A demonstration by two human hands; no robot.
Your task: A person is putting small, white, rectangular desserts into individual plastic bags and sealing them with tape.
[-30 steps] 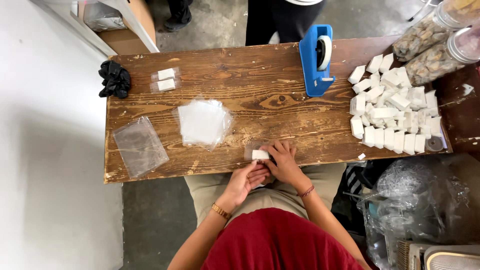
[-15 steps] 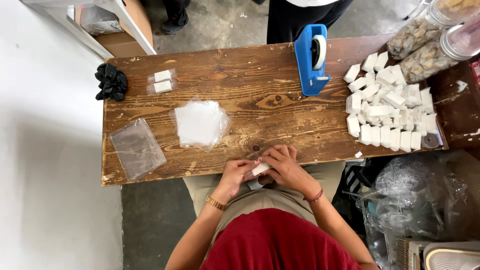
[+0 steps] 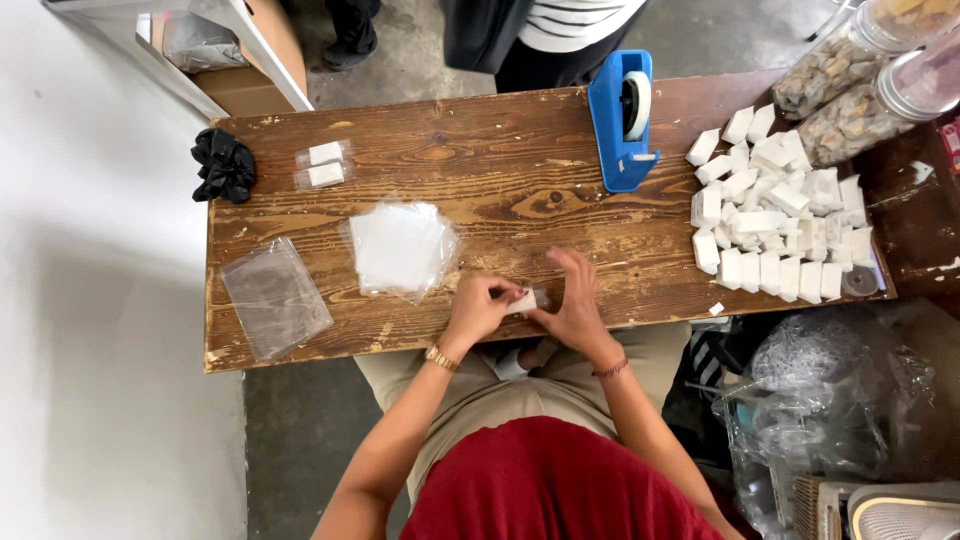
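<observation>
My left hand [image 3: 477, 308] and my right hand [image 3: 573, 305] meet at the near edge of the wooden table [image 3: 520, 195]. Between their fingertips they pinch a small white block in a clear plastic bag [image 3: 525, 300]. A stack of small clear bags [image 3: 402, 248] lies just left of my hands. A pile of several white blocks [image 3: 775, 215] sits at the right end of the table. Two bagged white blocks [image 3: 324, 165] lie at the far left.
A blue tape dispenser [image 3: 622, 120] stands at the far edge. A larger clear bag [image 3: 276, 296] lies near the left front corner, a black scrunchie [image 3: 224, 165] behind it. Jars [image 3: 860, 75] stand far right. A person stands across the table. Plastic bags [image 3: 830, 400] sit on the floor at right.
My hands have stayed together at the near edge, working the bagged block; my right hand's fingers have spread and lifted a little. The view has shifted slightly.
</observation>
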